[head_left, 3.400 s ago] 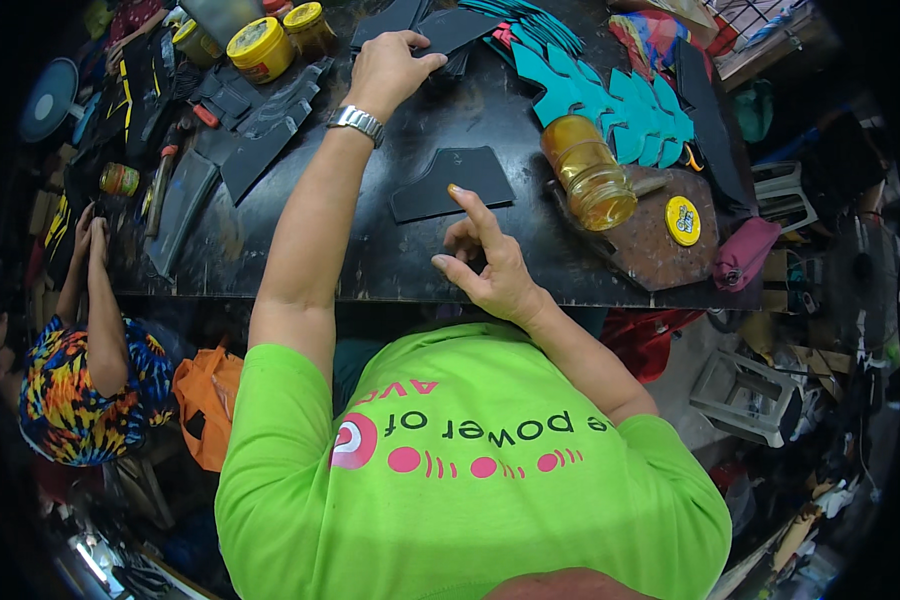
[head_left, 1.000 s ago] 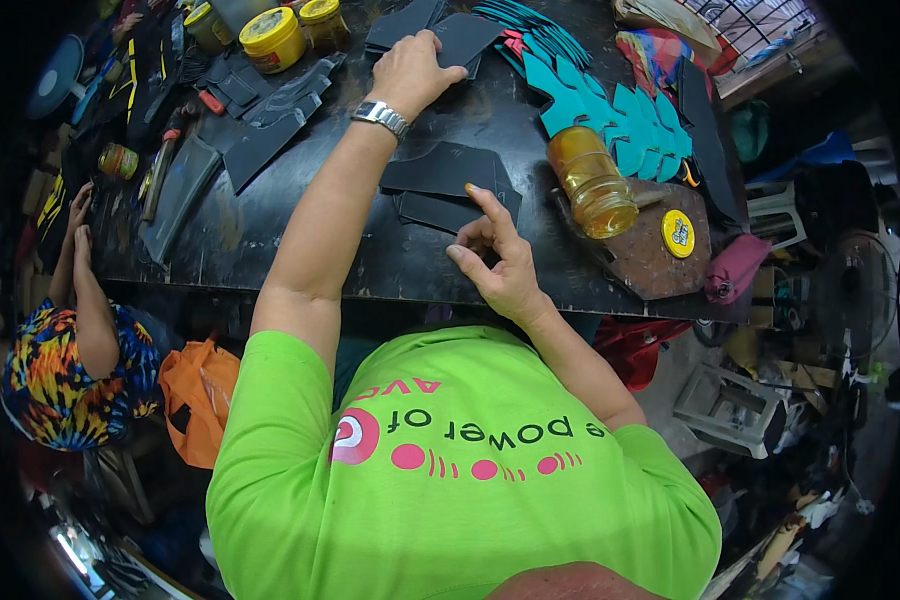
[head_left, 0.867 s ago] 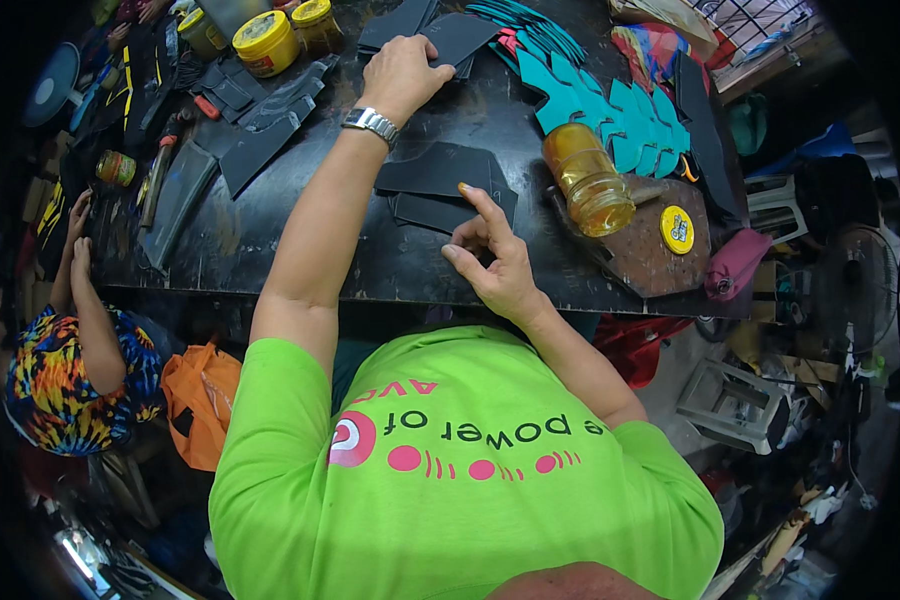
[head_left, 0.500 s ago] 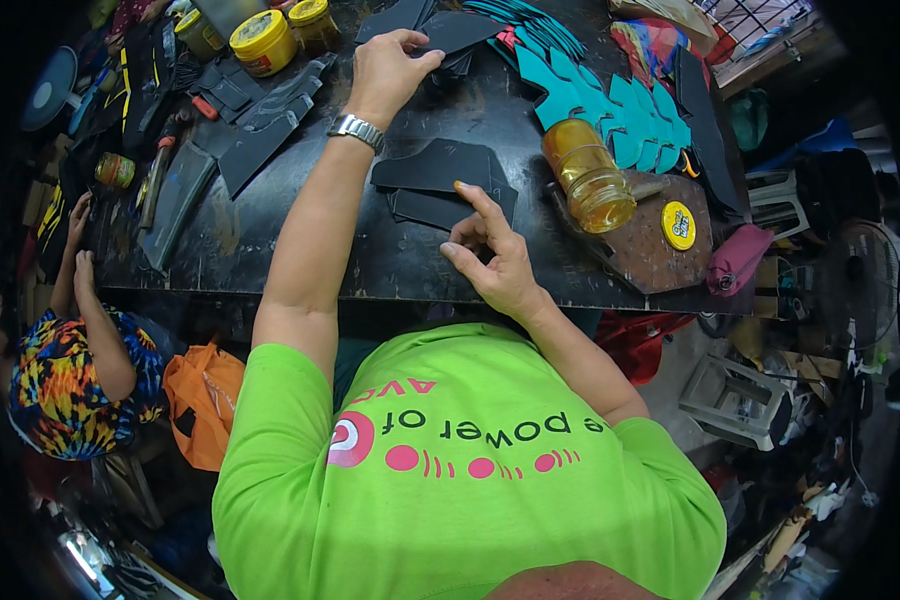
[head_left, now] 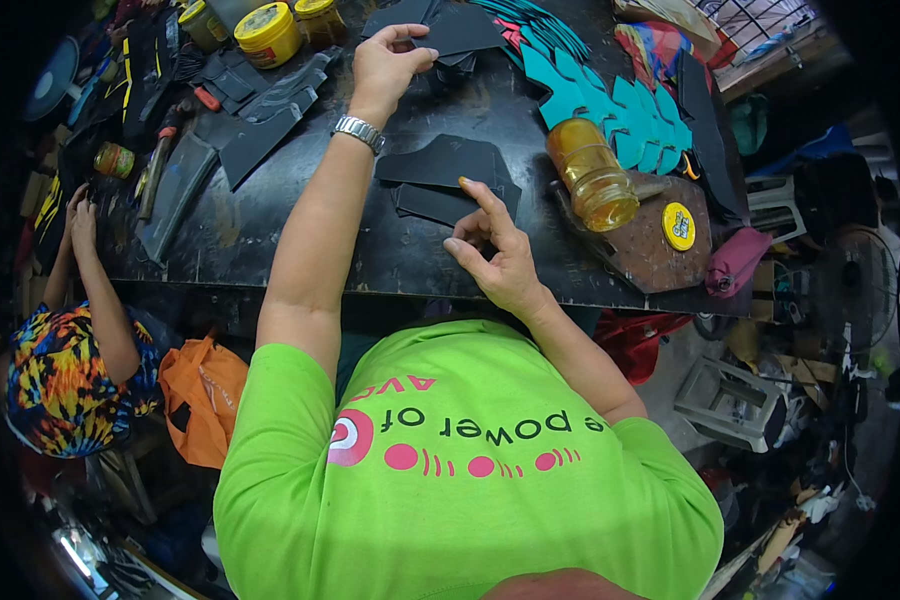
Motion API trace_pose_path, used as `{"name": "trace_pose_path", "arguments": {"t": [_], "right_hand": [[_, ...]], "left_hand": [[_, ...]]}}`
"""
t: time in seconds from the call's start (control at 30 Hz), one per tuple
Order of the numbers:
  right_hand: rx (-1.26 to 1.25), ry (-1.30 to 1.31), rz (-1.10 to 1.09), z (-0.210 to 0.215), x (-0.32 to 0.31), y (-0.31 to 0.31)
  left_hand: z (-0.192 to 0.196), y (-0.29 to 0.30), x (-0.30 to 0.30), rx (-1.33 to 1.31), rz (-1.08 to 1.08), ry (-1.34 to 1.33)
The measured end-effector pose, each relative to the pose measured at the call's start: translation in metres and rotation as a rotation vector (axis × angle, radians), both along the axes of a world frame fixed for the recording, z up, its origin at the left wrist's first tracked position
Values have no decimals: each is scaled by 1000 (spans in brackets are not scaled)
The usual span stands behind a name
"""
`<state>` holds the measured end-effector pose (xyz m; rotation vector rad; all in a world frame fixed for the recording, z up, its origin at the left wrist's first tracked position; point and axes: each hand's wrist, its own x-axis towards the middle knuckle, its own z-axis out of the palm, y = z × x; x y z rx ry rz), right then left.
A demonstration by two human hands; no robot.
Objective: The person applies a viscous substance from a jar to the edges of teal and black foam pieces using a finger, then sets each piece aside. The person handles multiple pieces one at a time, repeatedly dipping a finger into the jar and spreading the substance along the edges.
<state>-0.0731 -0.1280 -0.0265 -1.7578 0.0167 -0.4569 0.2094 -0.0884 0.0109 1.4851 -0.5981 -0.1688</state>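
Observation:
My left hand [head_left: 388, 72], with a metal watch at its wrist, reaches to the far side of the dark table. Its thumb and forefinger pinch the near left edge of a black cut-out piece [head_left: 467, 33], which lies over other black pieces. Nearer to me, several flat black pieces [head_left: 438, 160] lie in a loose overlapping stack. My right hand [head_left: 505, 262] hovers at the near edge of that stack, thumb and forefinger apart in a curve, nothing between them. Its forefinger has a yellowish tip and overlaps the stack in view; whether it touches, I cannot tell.
To the right, a jar of amber liquid [head_left: 592, 178] lies tilted by a brown board [head_left: 630, 250] with a yellow lid [head_left: 678, 227]. Teal cut pieces [head_left: 645, 125] fan out behind. Yellow tubs [head_left: 268, 36] and a hammer [head_left: 158, 172] are left. Another person's hands [head_left: 82, 222] show far left.
My left hand has shifted very slightly, its fingers still at the far black piece. My right hand keeps nearly the same pose. The other person's hands have come closer together.

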Motion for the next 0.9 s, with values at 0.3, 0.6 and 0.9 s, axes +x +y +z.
{"name": "trace_pose_path", "arguments": {"t": [0.3,0.6,0.9], "right_hand": [[-18,-43,9,0,-4,-1],[-245,-265,-7,20,-5,-2],[-854,212,-75,28,53,-40]], "left_hand": [[18,67,-29,-222,-300,263],[-13,144,-77,240,-364,438],[1,129,-99,757,-189,-563]]}}
